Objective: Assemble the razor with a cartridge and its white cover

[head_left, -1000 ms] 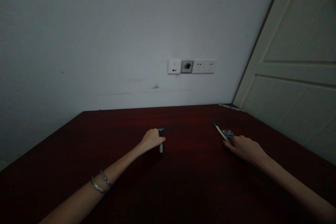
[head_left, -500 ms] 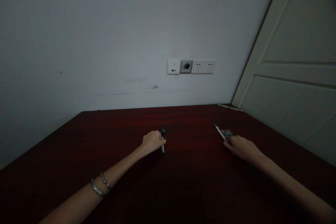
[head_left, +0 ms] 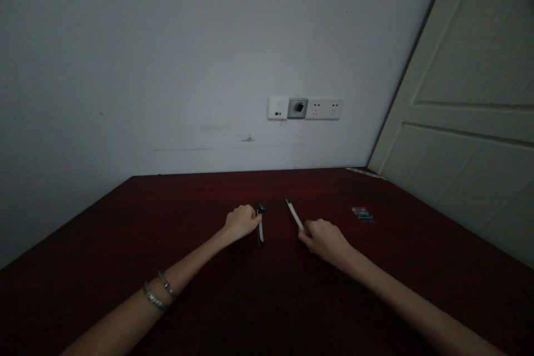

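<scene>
My left hand (head_left: 242, 221) is closed on a razor (head_left: 261, 232), pinching its white handle near the top. The razor's dark head points away from me and its dark lower end towards me. To the right, my right hand (head_left: 326, 238) is closed round the near end of a slim white stick with a dark tip (head_left: 295, 214). That stick leans to the left, its far tip near the razor but apart from it. What lies under the right fingers is hidden.
A small clear packet with teal pieces (head_left: 363, 214) lies on the dark red table (head_left: 208, 300) at the right. Behind stands a white wall with sockets (head_left: 324, 109). A pale panelled door (head_left: 467, 172) borders the right side, with a thin strip (head_left: 365, 173) in the back corner.
My right hand has carried the white stick left, away from the packet, which now shows fully. My left hand stays in nearly the same place on the razor.
</scene>
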`<state>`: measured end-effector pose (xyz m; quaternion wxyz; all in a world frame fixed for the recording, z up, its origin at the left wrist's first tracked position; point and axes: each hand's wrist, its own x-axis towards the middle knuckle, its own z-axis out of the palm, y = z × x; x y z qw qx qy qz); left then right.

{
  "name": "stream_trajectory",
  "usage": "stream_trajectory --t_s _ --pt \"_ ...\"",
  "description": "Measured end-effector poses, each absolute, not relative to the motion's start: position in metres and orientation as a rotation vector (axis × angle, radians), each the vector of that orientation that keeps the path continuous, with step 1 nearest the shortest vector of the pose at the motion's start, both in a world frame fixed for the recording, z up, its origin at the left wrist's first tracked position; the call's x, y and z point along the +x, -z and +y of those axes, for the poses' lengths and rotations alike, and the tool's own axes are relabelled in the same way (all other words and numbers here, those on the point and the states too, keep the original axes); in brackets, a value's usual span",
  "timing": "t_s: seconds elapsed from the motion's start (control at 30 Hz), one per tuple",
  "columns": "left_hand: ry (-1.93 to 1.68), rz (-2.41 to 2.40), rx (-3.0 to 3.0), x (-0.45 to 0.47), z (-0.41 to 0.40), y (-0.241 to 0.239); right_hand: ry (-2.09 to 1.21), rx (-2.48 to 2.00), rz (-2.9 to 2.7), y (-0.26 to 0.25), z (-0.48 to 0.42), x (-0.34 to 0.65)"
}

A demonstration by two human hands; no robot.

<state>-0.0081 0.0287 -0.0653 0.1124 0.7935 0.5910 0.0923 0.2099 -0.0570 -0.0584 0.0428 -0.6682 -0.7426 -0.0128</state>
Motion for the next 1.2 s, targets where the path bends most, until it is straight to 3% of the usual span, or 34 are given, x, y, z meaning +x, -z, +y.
stream_trajectory --t_s 0.23,0.57,0.77,1.03,1.2 --pt "-0.265 1.739 2.349 -0.008 0.024 0.063 0.025 -1.940 -2.351 0.060 -0.055 0.164" --pt "-0.243 1.760 2.353 -0.007 0.026 0.064 -0.076 -1.988 -2.359 0.068 -0.055 0.161" --pt "-0.288 1.747 2.359 -0.006 0.024 0.059 0.029 -1.931 -2.341 0.068 -0.055 0.165" --pt "-0.446 1.688 2.351 0.000 0.023 0.049 0.069 -1.816 -1.908 0.043 -0.032 0.289" --pt "-0.558 1.607 2.377 0.006 0.025 0.057 -0.107 -1.648 -1.848 0.063 -0.020 0.392"
